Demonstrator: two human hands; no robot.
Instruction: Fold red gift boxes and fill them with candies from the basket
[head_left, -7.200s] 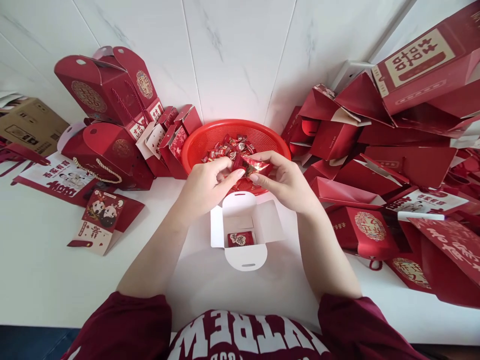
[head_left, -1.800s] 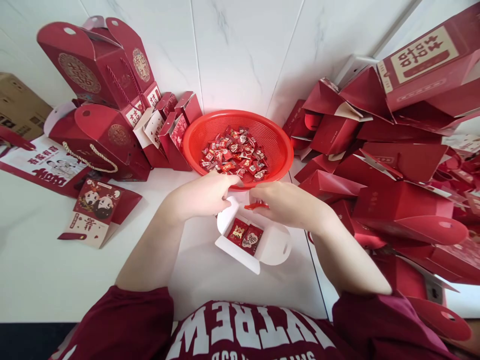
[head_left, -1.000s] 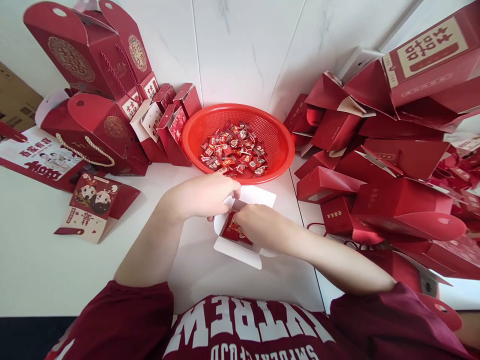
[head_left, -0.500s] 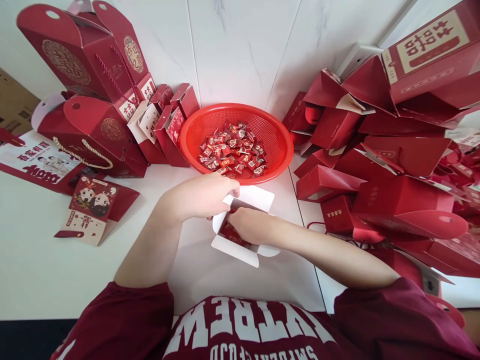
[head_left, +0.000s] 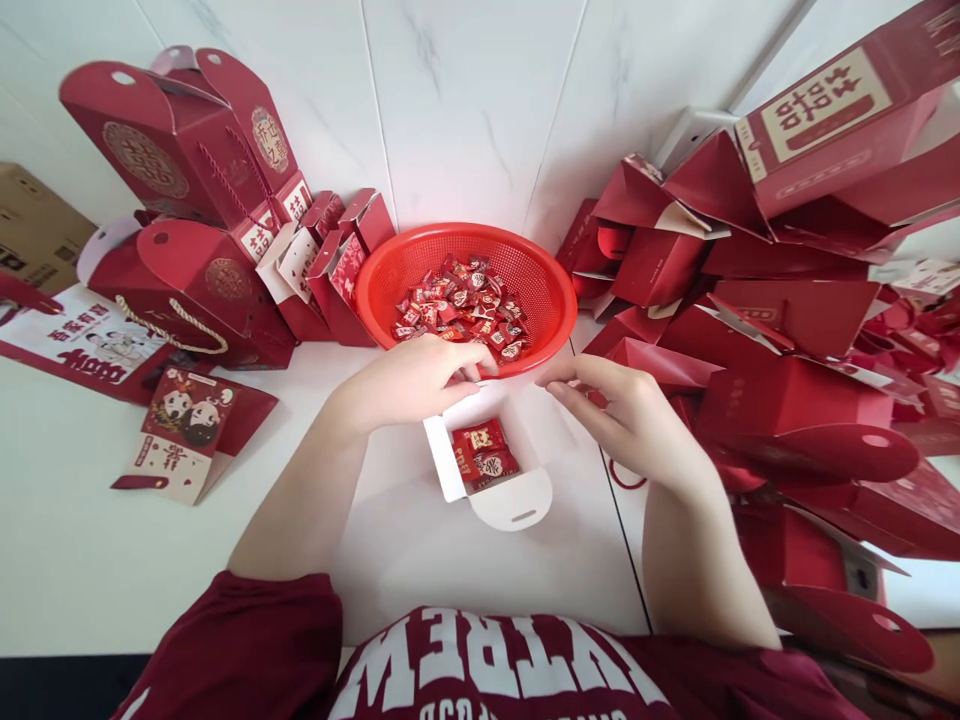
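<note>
A small white-lined box (head_left: 517,445) stands open on the white table, its flaps folded outward. Inside lie several red-wrapped candies (head_left: 486,455) with gold and white print. My left hand (head_left: 424,378) reaches over the box's far left corner, with its fingers bent onto the back flap. To the right of the box is my right hand (head_left: 619,405), its thumb and forefinger stretched toward the far right corner with a small gap between them. Whether those fingertips touch the white flap is hard to tell. Behind the box sits a red plastic basket (head_left: 559,300) holding many wrapped candies (head_left: 465,300).
Red gift boxes (head_left: 225,280) with rope handles stand at the left, near a printed card box (head_left: 180,430). Many red boxes (head_left: 795,400) are piled at the right. A marbled wall (head_left: 465,110) rises behind the basket.
My right hand has come out of the box and moved right and away from me. The candies inside are now exposed. The box has turned, and its slotted flap now faces me.
</note>
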